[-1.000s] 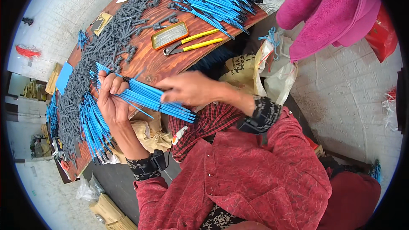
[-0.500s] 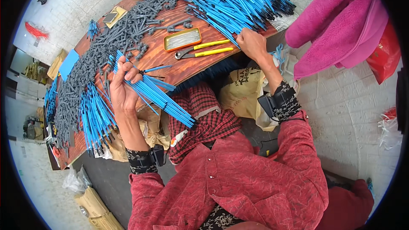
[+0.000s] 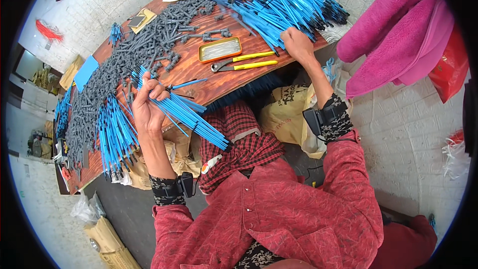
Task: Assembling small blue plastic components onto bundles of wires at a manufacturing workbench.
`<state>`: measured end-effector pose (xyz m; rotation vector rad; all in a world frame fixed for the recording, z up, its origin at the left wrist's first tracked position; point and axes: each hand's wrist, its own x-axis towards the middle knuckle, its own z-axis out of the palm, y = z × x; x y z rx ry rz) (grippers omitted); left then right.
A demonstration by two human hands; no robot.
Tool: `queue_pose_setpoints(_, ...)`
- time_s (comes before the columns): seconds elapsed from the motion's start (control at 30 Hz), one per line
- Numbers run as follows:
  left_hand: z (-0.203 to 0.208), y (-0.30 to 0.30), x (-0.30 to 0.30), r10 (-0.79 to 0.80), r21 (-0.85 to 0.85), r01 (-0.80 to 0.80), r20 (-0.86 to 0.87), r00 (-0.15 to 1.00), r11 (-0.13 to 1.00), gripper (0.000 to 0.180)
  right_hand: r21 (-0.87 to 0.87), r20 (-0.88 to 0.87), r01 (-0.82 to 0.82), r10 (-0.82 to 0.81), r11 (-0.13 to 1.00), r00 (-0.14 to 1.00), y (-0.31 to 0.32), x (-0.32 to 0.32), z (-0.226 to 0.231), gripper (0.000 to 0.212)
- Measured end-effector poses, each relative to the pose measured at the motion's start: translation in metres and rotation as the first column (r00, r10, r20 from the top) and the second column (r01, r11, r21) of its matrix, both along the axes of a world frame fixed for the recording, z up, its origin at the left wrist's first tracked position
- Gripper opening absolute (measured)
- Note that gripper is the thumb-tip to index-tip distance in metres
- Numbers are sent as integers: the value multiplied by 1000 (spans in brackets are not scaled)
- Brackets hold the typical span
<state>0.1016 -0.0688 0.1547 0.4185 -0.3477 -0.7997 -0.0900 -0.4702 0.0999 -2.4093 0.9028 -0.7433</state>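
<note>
My left hand [image 3: 150, 104] is closed around a bundle of thin blue tubes [image 3: 194, 120], which slants down over my lap with dark tips at its lower end. A few tubes stick out sideways from it. At the table's right edge, my right hand [image 3: 299, 46] is closed at the near ends of blue tubes from the big pile [image 3: 286, 2]; the exact grip is partly hidden by the fingers. Left of that hand, some tubes are smeared by motion. Yellow-handled pincers [image 3: 244, 64] and an orange-rimmed tin of thin pale pins [image 3: 220, 49] lie between my hands.
Grey plastic fittings [image 3: 117, 67] are heaped across the left of the wooden table [image 3: 186, 60]. More blue tubes [image 3: 115, 137] hang over its near left edge. A pink towel [image 3: 393, 40] hangs at the right, and a paper sack [image 3: 284, 112] stands below the table.
My right hand has shifted slightly right and up against the pile, and tubes left of it now look blurred. The left hand keeps its bundle; the whole view has shifted slightly.
</note>
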Motion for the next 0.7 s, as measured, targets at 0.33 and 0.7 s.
queue_pose_setpoints(0.33, 1, -3, 1, 59, 48, -59, -3, 998, 997, 24, 547, 505, -393, 83, 739, 859, 23, -12, 17, 33)
queue_pose_setpoints(0.7, 20, -38, 6, 170, 154, -187, 115, 979, 970, 25, 516, 711, -735, 259, 440, 654, 90, -26, 27, 23)
